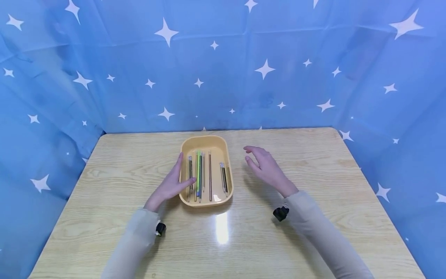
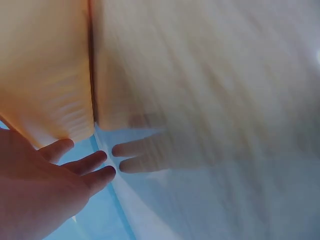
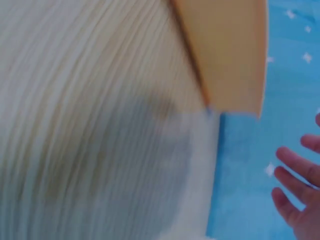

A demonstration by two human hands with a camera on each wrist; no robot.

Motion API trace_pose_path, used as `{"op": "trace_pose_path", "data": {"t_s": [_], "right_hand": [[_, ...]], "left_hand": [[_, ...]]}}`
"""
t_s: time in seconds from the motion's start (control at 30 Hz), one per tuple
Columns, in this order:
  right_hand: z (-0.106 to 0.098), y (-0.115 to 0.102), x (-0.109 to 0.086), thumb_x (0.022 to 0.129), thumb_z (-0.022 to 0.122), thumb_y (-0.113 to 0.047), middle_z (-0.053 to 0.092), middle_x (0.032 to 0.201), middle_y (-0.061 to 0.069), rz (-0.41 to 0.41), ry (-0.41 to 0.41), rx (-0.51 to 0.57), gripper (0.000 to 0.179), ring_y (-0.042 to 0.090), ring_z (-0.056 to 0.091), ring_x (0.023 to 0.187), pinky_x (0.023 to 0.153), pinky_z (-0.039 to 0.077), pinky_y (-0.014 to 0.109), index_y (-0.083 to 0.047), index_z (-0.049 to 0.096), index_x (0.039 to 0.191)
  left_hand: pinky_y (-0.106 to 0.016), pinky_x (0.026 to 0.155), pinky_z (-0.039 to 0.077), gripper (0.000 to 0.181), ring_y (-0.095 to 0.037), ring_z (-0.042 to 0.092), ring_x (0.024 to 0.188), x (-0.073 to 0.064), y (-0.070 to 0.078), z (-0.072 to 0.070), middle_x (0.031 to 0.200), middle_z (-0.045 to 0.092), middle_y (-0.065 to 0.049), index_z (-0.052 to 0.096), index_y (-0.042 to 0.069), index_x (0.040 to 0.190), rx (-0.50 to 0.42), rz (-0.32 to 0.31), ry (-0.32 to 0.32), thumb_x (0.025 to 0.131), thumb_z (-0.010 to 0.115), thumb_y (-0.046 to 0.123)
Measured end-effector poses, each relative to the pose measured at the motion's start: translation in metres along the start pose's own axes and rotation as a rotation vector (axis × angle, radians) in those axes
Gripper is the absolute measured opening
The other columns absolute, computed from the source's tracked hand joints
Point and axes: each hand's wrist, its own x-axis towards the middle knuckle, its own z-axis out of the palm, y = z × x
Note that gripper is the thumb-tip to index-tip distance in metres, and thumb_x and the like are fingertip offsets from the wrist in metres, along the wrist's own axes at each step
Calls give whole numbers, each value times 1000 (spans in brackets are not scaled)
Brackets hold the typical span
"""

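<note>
A cream-yellow plastic tray [image 1: 223, 145] stands on the table with several pencils [image 1: 210, 176] lying lengthwise in it, one of them bright green. My left hand [image 1: 170, 184] is at its left side: the thumb reaches over the rim above the pencils and the fingers run along the outer wall. In the left wrist view, loosely straight, spread fingers [image 2: 85, 164] lie by the tray's lower corner; the thumb is hidden. My right hand [image 1: 266, 164] hovers right of the tray, apart from it, holding nothing, its fingers spread in the right wrist view.
The wooden table [image 1: 313, 240] is glossy and reflects the light and the left hand. Behind it and at both sides hangs a blue curtain [image 1: 223, 97] with white stars. Dark wrist devices [image 1: 280, 213] sit at both cuffs.
</note>
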Motion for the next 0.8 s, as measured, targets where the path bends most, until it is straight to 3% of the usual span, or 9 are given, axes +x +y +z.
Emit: {"op": "trace_pose_path", "data": {"t_s": [0.27, 0.4, 0.57, 0.8], "right_hand": [[14, -34, 2, 93, 44, -29, 51, 121, 6, -75, -33, 10, 39, 23, 42, 113, 96, 35, 42, -9, 46, 127], [20, -38, 0, 93, 43, -28, 51, 121, 7, -120, -35, -3, 39, 24, 44, 113, 97, 35, 41, -8, 46, 126], [20, -37, -2, 93, 43, -28, 52, 120, 7, -110, -25, 0, 38, 24, 44, 112, 96, 36, 40, -7, 47, 125], [19, -44, 1, 93, 45, -28, 51, 121, 6, -99, -47, 14, 38, 22, 43, 113, 96, 36, 39, -8, 47, 125]], "left_hand": [[-45, 107, 10, 101, -28, 5, 131, -4, 10, 4, 147, -5, -11, -14, 16, 141, 17, 50, -13, 80, 61, 44], [-45, 106, 12, 99, -29, 11, 131, -18, 12, 2, 147, -3, -9, -12, 21, 141, -3, 51, -7, 80, 62, 42], [-48, 105, 13, 105, -31, 10, 131, -34, 16, 4, 147, -3, -10, -10, 15, 142, -6, 78, -60, 76, 64, 49], [-52, 104, 12, 118, -30, 5, 131, -38, 17, 14, 147, -4, -10, -12, 16, 142, -28, 72, -53, 66, 74, 47]]}}
